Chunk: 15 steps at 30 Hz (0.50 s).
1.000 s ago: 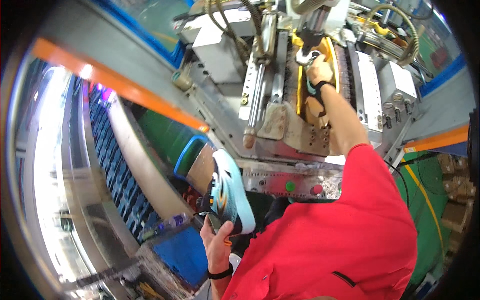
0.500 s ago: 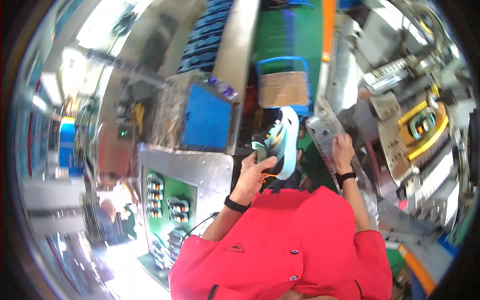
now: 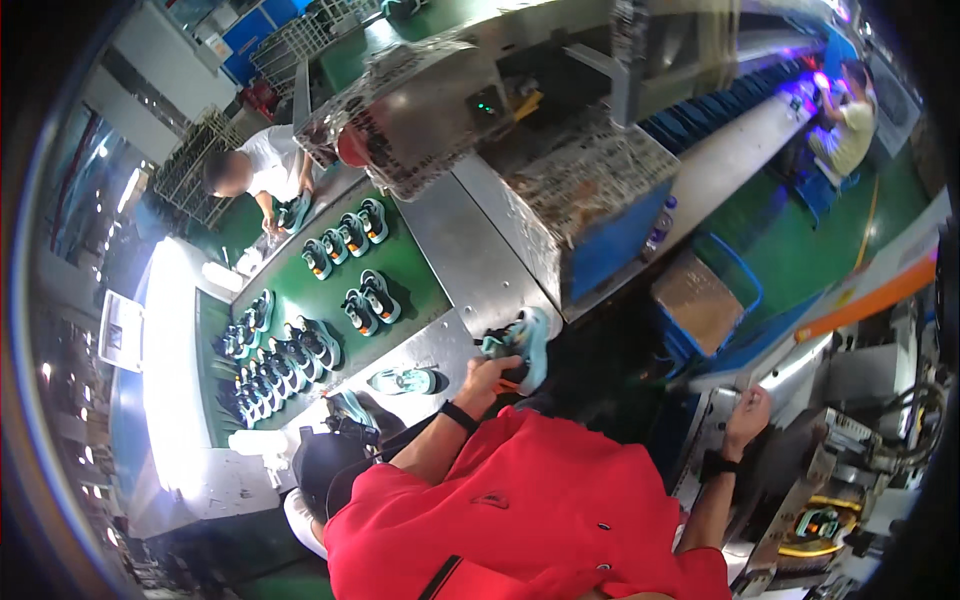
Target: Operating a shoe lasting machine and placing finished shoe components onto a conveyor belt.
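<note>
My left hand [image 3: 488, 380] is closed on a sneaker [image 3: 536, 352] with a pale blue sole, a dark upper and orange trim. The shoe is tilted up in front of my red shirt, beside the corner of the metal table [image 3: 425, 245]. My right hand [image 3: 746, 418] is off to the right, next to the machine, with its fingers loosely curled and apart and nothing visible in them. A pale teal shoe [image 3: 403, 381] lies on the metal surface left of my left hand. Several similar sneakers [image 3: 375, 298] stand in rows on the green belt [image 3: 410, 285].
Close to my left arm is a person in a black cap [image 3: 325, 470]. Across the belt, a person in white [image 3: 275, 165] handles a shoe. A plastic-wrapped box with a blue side [image 3: 620, 240], a blue-framed cart [image 3: 700, 300] and a machine with a yellow ring [image 3: 820, 525] stand around me.
My view has swung left, bringing the shoe rows and the co-workers into clearer sight. The sneaker stays in my left hand. My right hand has lifted off the metal machine panel.
</note>
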Motion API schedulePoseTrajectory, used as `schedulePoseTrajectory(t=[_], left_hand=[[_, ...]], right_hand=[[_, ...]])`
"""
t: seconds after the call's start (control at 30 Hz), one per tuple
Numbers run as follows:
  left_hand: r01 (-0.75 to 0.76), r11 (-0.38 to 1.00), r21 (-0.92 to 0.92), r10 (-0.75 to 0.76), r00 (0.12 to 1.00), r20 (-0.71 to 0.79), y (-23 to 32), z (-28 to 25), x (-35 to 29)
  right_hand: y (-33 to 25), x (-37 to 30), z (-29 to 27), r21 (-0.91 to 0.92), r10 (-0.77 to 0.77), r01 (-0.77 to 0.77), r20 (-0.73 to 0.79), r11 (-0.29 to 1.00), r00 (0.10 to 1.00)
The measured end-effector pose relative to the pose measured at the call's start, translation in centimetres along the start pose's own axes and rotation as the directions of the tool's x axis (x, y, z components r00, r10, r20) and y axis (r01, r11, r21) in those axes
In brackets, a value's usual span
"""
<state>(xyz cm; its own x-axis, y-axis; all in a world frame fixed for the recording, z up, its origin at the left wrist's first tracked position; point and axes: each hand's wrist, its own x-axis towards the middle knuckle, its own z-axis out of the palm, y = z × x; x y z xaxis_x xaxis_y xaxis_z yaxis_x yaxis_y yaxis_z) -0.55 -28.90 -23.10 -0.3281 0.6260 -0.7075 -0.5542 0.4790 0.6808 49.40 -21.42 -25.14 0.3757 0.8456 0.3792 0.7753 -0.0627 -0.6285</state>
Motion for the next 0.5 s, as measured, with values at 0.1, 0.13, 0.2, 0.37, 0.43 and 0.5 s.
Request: schedulePoseTrajectory(t=[0.1,0.13,0.2,0.37,0.43,0.5], left_hand=[[-0.067,0.998,-0.021,0.064,0.991,-0.119,2.8,-4.5,6.6],[-0.094,0.994,-0.06,0.084,0.986,-0.146,4.4,-5.6,8.4],[-0.204,0.971,-0.125,0.172,0.959,-0.225,6.7,-8.8,13.6],[-0.25,0.956,-0.154,0.173,0.903,-0.393,16.9,-13.1,23.0],[-0.214,0.956,-0.198,0.163,0.956,-0.245,17.1,-20.7,31.9],[-0.318,0.908,-0.274,0.186,0.89,-0.416,21.6,-18.7,36.5]], right_hand=[[-11.8,9.1,2.1,0.431,-0.248,0.257,-0.079,0.865,0.966],[-17.6,11.8,2.2,0.359,-0.371,0.367,-0.061,0.858,0.927],[-30.0,15.8,2.0,0.253,-0.584,0.571,-0.028,0.781,0.811],[-53.2,23.9,6.9,-0.078,-0.965,0.962,0.019,0.261,0.263],[-62.4,25.1,10.4,-0.036,-0.996,0.998,0.074,0.043,0.045],[-68.7,26.4,14.2,-0.111,-0.984,0.991,0.169,-0.069,-0.05]])
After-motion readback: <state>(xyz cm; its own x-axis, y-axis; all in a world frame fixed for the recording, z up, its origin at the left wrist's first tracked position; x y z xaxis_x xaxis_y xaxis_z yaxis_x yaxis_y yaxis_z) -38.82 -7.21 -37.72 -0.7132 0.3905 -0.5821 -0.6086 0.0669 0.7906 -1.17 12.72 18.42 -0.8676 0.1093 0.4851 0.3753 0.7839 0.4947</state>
